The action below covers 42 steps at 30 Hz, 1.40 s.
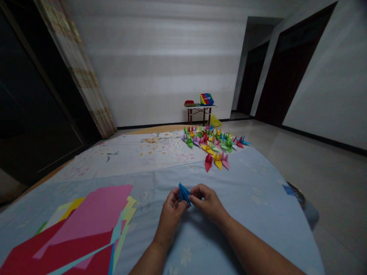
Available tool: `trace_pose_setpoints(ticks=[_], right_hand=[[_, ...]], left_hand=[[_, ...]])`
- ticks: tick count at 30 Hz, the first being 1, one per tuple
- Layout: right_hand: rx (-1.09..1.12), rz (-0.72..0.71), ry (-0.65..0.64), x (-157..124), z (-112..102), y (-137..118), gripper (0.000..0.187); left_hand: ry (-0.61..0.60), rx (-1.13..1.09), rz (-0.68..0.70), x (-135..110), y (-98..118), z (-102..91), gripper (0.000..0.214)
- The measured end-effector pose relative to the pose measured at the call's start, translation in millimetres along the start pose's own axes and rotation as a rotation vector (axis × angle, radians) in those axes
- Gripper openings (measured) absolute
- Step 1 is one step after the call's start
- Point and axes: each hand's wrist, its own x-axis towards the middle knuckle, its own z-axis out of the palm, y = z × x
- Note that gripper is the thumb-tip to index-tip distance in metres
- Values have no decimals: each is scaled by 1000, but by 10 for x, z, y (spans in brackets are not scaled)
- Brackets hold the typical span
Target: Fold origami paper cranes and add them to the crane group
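A piece of folded blue paper (184,193) with several pleat-like layers is held up between both hands, above the near part of the table. My left hand (173,206) grips its left and lower side with thumb and fingers. From the right, my right hand (207,200) pinches its edge between thumb and forefinger. Part of the paper is hidden behind the fingers. Beyond the hands stand a red folded paper crane (208,162), a yellow one (218,160) and a pink one (225,160).
Coloured paper sheets (97,212) lie stacked at the left. Many small paper cranes (205,139) crowd the far right of the round table, on its blue and white cloth (258,191). A small side table (200,107) with a colourful box (207,99) stands by the wall.
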Motion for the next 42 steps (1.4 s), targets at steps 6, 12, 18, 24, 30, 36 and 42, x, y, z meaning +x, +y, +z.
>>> trace_pose_setpoints(ticks=[6, 12, 18, 24, 30, 36, 42], right_hand=[[-35, -132, -3, -23, -27, -55, 12], [-76, -173, -79, -57, -39, -121, 20], [-78, -162, -89, -59, -27, -106, 25], [-75, -113, -94, -42, -36, -106, 13], [-115, -79, -58, -38, -25, -122, 7], [-64, 0, -72, -39, -5, -87, 3], [42, 42, -124, -15, -1, -12, 10]], left_hand=[[8, 70, 19, 2, 14, -7, 32], [29, 67, 32, 10, -10, -35, 30], [73, 58, 16, 32, -37, -45, 33], [47, 14, 17, 49, -67, -60, 33], [24, 43, 54, 46, -108, -79, 36], [31, 70, 72, 36, -91, -56, 35], [79, 130, 118, 55, -127, -66, 30]])
